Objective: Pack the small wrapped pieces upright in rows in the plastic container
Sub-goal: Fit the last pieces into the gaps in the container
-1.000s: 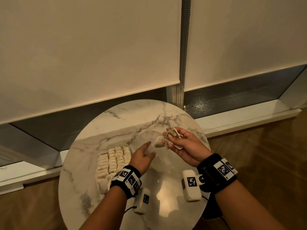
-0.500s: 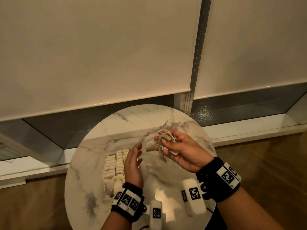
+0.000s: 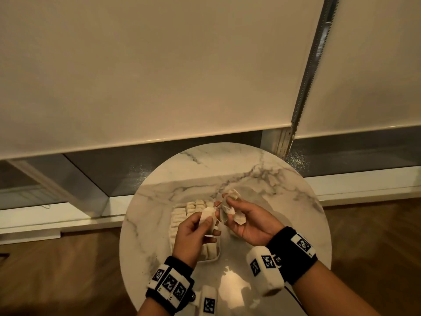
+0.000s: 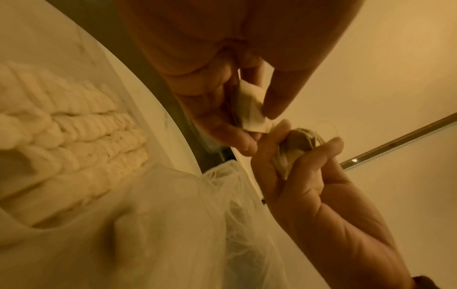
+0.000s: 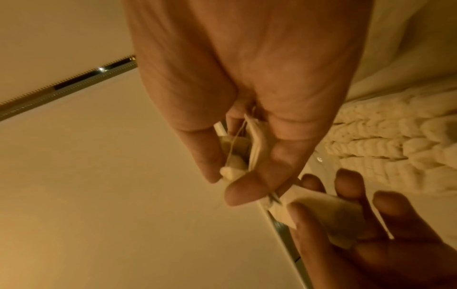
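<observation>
pinching one wrapped piece (image 3: 207,215) in left hand (image 3: 193,236), right hand (image 3: 248,222) clutching several more (image 3: 230,209), hands raised above container (image 3: 180,221)

- Round table (image 3: 284,179): white marble, grey veining.
- Wrapped pieces (image 3: 180,216) in rows: cream-white.
- Wristbands (image 3: 293,254): black, carrying white tags with black square codes.
- Blinds (image 3: 148,76): plain cream.
- Floor (image 3: 57,270): brown wood.
</observation>
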`<state>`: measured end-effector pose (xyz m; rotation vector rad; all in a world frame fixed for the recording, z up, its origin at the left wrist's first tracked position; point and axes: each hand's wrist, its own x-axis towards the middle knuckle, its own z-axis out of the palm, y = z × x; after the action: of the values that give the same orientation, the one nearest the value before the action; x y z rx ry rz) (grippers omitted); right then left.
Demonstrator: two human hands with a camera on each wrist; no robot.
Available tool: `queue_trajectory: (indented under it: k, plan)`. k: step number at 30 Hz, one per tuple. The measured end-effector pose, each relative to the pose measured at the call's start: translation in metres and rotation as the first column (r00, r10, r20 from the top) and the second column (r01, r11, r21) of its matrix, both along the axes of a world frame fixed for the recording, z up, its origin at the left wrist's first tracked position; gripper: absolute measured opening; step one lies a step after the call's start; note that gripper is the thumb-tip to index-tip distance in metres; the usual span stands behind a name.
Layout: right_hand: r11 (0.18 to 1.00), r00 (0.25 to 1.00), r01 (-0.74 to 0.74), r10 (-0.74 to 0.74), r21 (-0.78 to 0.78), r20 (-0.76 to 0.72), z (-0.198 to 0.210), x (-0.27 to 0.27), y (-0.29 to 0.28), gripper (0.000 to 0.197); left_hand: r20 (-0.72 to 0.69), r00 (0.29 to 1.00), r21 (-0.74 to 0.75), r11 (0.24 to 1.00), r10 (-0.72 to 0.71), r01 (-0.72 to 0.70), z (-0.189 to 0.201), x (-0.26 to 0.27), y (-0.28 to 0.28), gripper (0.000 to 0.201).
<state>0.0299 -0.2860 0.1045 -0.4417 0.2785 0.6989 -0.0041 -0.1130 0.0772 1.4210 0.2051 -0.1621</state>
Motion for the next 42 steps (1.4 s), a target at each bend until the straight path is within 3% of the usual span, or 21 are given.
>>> queue_trajectory:
  k: [4, 13, 15, 17, 20, 26, 32, 39, 42]
  plan:
    - [0.995, 0.995, -0.028, 0.019, -0.099, -0.094, -0.006, 0.001, 0.019, 0.007, -0.036, 0.999, 0.041, 0.999, 0.035, -0.034, -0.002, 0.000, 0.029, 0.015]
    - [0.986, 0.984, -0.039, 0.010, -0.163, -0.177, -0.033, 0.006, 0.053, 0.007, -0.144, 0.983, -0.002, 0.993, 0.114, -0.116, -0.012, 0.006, 0.084, 0.015]
    - [0.978, 0.986, -0.012, -0.023, -0.206, -0.167, -0.037, 0.008, 0.059, 0.007, -0.136, 0.983, 0.034, 0.992, 0.123, -0.120, -0.018, 0.008, 0.096, 0.014]
    - [0.969, 0.987, 0.016, -0.055, -0.247, -0.153, -0.038, 0.009, 0.062, 0.012, -0.101, 0.985, 0.174, 0.977, 0.141, -0.122, -0.032, 0.012, 0.108, 0.011]
    - [0.950, 0.984, 0.068, -0.115, -0.304, -0.138, -0.041, 0.012, 0.066, 0.017, -0.124, 0.990, 0.417, 0.909, 0.073, -0.015, -0.063, 0.017, 0.127, 0.008]
    - [0.903, 0.970, 0.122, -0.196, -0.412, -0.141, -0.055, 0.018, 0.064, 0.018, -0.229, 0.969, 0.603, 0.768, -0.091, 0.215, -0.095, 0.015, 0.123, 0.006]
    - [0.878, 0.959, 0.153, -0.242, -0.453, -0.145, -0.054, 0.019, 0.055, 0.022, -0.332, 0.921, 0.707, 0.593, -0.202, 0.385, -0.114, 0.021, 0.107, 0.007]
    - [0.860, 0.937, 0.208, -0.311, -0.466, -0.156, -0.050, 0.024, 0.040, 0.025, -0.325, 0.911, 0.696, 0.589, -0.252, 0.411, -0.122, 0.031, 0.090, 0.014]
    - [0.852, 0.933, 0.210, -0.321, -0.479, -0.162, -0.048, 0.024, 0.038, 0.036, -0.350, 0.882, 0.728, 0.500, -0.316, 0.468, -0.122, 0.036, 0.078, 0.017]
